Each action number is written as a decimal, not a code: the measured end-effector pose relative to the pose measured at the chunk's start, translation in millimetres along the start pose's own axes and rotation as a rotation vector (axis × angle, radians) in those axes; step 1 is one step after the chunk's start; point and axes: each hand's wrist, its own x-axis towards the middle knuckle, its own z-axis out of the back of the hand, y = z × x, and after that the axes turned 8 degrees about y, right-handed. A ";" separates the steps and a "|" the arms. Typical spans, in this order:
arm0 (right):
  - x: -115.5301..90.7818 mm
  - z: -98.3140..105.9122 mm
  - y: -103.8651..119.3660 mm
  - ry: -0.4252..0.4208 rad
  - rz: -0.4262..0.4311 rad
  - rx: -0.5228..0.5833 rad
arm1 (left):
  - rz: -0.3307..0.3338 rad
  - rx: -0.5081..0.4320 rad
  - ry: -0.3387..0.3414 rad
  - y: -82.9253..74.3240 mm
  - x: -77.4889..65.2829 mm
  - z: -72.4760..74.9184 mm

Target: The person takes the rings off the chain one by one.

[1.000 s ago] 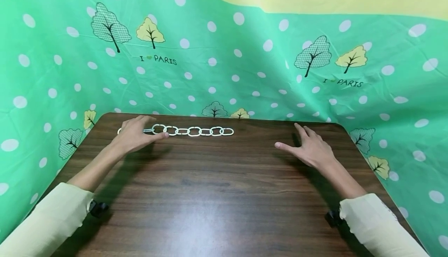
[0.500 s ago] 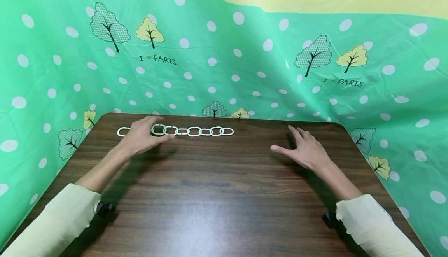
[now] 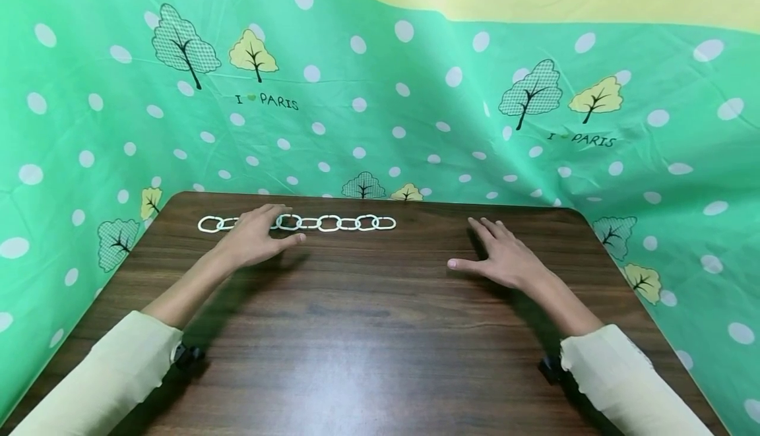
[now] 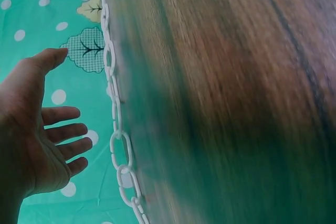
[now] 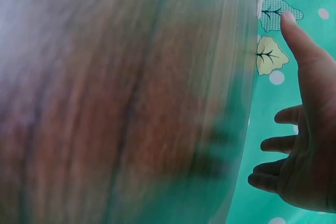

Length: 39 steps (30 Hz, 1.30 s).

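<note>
A white chain of oval links [image 3: 329, 223] lies stretched sideways along the far part of the brown table [image 3: 356, 330]. My left hand [image 3: 252, 237] hovers above the table over the chain's left half and hides a few links; its thumb and fingers are spread and hold nothing. In the left wrist view the same hand [image 4: 37, 124] appears apart from the chain [image 4: 121, 148]. To the right of the chain my right hand [image 3: 505, 254] is held over bare wood, fingers extended and holding nothing. The right wrist view shows that hand [image 5: 310, 145] with its thumb raised.
A green cloth [image 3: 398, 113] with white dots and printed trees hangs behind the table and along both sides. Pale sleeves cover both forearms, and a dark device [image 3: 189, 357] sits at the left wrist, another [image 3: 551, 370] at the right.
My left hand has moved right along the chain, uncovering its left-end links. The right hand has drifted left and slightly nearer. The chain has stayed in place.
</note>
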 end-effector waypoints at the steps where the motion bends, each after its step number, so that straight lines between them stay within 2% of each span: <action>1: 0.6 0.0 1.5 0.004 0.005 0.001 | -0.003 0.004 0.001 -0.4 0.0 -0.5; 13: 6.6 -0.5 12.8 0.010 0.036 0.004 | -0.043 0.001 0.010 -9.4 6.7 -7.0; 24: 11.8 -3.8 20.9 0.018 0.052 0.007 | -0.084 0.039 0.057 -15.3 10.9 -13.3; 33: 12.2 -7.7 22.6 0.035 0.043 0.006 | -0.134 0.007 0.081 -23.7 16.1 -20.2; 39: 14.0 -8.8 26.5 0.038 0.052 0.012 | -0.139 0.012 0.096 -28.6 19.2 -23.2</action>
